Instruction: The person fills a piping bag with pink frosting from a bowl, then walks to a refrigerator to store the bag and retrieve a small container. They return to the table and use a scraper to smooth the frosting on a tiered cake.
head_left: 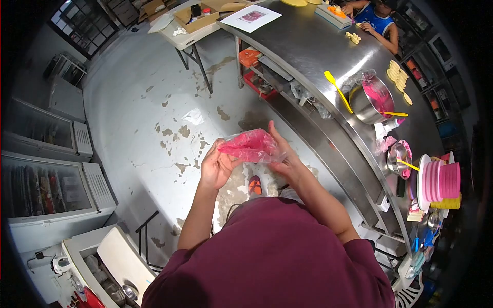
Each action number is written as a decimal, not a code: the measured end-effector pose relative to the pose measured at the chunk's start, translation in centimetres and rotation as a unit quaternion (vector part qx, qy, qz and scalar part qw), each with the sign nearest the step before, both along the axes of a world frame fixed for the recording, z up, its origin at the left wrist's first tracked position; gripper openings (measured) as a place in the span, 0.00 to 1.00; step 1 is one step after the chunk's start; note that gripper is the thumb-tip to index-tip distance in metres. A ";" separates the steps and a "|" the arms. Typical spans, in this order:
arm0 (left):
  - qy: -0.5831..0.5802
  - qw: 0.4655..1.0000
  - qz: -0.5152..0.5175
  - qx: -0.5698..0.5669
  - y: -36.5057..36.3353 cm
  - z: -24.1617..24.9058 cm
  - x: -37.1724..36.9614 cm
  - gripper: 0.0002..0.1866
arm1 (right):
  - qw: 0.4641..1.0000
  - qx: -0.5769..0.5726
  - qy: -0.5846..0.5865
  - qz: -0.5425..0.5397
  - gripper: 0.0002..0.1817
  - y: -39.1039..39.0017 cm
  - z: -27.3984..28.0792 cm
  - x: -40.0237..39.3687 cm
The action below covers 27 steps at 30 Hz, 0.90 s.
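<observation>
Above the floor in front of me, a clear plastic bag (pixel 250 146) with a bright pink, icing-like mass inside is stretched between both hands. My left hand (pixel 217 165) grips its left end, the fingers curled in against it. At the right end, my right hand (pixel 285 158) holds the bag, with one digit sticking up beside it and the other fingers partly hidden. To the right on the steel table stands a metal bowl (pixel 362 105) smeared with the same pink. A yellow spatula (pixel 338 91) lies by it.
The curved steel table (pixel 303 38) runs along my right, carrying a smaller bowl (pixel 394 158), a pink striped cake (pixel 442 181) and cream-coloured pieces (pixel 397 77). Another person (pixel 377 23) works at its far end. A white folding table (pixel 192 33) and glass-lidded freezers (pixel 46 195) stand farther left.
</observation>
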<state>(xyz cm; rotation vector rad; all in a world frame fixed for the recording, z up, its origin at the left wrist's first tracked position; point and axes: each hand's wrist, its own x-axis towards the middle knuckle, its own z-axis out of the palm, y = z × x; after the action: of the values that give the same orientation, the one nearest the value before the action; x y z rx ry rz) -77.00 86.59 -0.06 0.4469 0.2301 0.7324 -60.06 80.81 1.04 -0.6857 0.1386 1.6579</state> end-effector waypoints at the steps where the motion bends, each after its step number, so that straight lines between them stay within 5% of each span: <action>1: -0.008 1.000 -0.008 0.023 0.1 0.2 0.1 0.09 | 1.000 0.008 0.018 -0.012 0.24 -0.2 0.4 0.1; 4: 0.045 0.996 0.015 0.072 0.3 -0.1 0.3 0.08 | 0.998 0.003 0.041 -0.039 0.22 -1.3 3.2 0.3; 10: 0.106 0.987 0.009 0.122 -0.9 -0.9 1.0 0.08 | 0.993 -0.031 -0.112 -0.015 0.16 -3.0 0.5 1.8; 16: -0.016 0.993 0.017 0.114 -0.9 -0.8 2.2 0.11 | 0.996 0.040 -0.031 -0.067 0.14 -3.3 0.0 2.0; 19: -0.044 0.995 0.069 -0.054 -1.6 0.8 3.5 0.16 | 0.991 0.035 0.018 -0.126 0.14 -3.2 0.4 1.7; 27: -0.207 0.958 -0.052 -0.192 -2.1 0.6 4.3 0.18 | 0.972 0.157 0.082 -0.156 0.15 -3.3 1.0 2.9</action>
<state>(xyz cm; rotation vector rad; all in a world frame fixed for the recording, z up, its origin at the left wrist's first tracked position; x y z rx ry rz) -72.72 84.50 0.56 -0.0696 -0.0474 0.6433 -57.18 77.55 2.03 -0.2692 0.0930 1.3904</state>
